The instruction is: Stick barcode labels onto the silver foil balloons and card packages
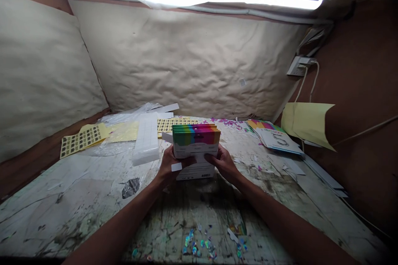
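Your left hand [173, 165] and right hand [223, 163] have their fingers [214, 159] clamped on a stack of white, rainbow-edged cardboard boxes [195, 143], held just right of a white ribbed rectangular block [146, 138].

Left hand [172, 164] and right hand [223, 163] partly hide a striped box [195, 140].

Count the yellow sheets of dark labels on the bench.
2. One yellow label sheet lies left on the bench; the other lies further back, behind the rainbow-striped box. More may be hidden beneath.
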Motion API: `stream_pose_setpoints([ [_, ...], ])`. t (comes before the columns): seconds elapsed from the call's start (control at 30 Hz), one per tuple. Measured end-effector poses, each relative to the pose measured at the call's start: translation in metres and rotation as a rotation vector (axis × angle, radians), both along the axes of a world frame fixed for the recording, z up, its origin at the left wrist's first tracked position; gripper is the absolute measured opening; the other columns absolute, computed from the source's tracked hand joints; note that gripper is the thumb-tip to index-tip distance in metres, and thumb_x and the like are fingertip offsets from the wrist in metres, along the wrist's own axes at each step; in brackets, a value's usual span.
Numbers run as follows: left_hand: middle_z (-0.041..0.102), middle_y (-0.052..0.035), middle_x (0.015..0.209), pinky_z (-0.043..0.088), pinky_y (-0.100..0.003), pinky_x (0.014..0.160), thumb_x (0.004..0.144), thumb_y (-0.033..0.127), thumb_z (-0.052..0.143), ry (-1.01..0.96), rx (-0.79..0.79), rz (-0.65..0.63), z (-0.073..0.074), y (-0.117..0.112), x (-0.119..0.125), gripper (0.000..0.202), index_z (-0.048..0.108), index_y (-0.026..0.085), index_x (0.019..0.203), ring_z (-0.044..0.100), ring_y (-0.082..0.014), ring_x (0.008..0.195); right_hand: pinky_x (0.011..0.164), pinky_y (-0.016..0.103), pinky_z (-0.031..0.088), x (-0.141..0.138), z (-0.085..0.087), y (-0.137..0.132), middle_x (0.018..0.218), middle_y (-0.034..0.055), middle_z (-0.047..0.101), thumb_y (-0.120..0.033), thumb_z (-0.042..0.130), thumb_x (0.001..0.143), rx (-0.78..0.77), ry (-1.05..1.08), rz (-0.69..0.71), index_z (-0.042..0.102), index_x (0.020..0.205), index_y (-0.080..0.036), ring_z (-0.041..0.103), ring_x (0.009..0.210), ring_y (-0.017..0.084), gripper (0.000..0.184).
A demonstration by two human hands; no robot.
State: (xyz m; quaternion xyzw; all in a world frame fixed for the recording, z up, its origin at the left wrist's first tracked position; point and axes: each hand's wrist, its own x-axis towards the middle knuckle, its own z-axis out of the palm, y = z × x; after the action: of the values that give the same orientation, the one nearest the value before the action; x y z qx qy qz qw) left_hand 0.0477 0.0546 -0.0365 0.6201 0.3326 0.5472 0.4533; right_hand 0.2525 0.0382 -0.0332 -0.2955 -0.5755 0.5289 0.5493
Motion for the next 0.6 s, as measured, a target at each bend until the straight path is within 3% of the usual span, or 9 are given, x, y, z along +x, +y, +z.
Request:
stream_pose_setpoints([
  [0.17,0.074,-0.0082,0.099,0.058,-0.032,0.069,0.058,0.018,0.086,0.042,0.042,0.021,0.003,-0.006,0.001,0.05,0.069,0.013,0.105,0.069,-0.0268,0.084,0.082,0.037,0.054,-0.002,-0.007,-0.002,0.111,0.0065,0.07,-0.038,0.081,0.069,0.018,-0.113,-0.069,0.063,0.112,-0.02,0.065,0.1,0.027,0.051],
  [0.4,0.075,-0.0091,0.093,0.058,-0.032,0.065,0.057,0.02,0.087,0.077,0.057,0.041,0.002,-0.01,0.001,0.048,0.072,0.011,0.101,0.07,-0.0282,0.081,0.076,0.038,0.055,-0.005,-0.005,-0.004,0.093,0.0047,0.074,-0.031,0.086,0.06,-0.007,-0.164,-0.072,0.073,0.097,-0.018,0.069,0.086,0.026,0.041],
  [0.6,0.075,-0.0101,0.094,0.058,-0.033,0.067,0.059,0.022,0.087,0.023,0.046,-0.019,0.001,-0.012,0.002,0.042,0.074,0.012,0.098,0.07,-0.0288,0.083,0.079,0.04,0.055,-0.004,-0.002,-0.005,0.094,0.0052,0.075,-0.03,0.086,0.058,-0.052,-0.136,-0.044,0.075,0.097,-0.019,0.069,0.086,0.027,0.042],
])
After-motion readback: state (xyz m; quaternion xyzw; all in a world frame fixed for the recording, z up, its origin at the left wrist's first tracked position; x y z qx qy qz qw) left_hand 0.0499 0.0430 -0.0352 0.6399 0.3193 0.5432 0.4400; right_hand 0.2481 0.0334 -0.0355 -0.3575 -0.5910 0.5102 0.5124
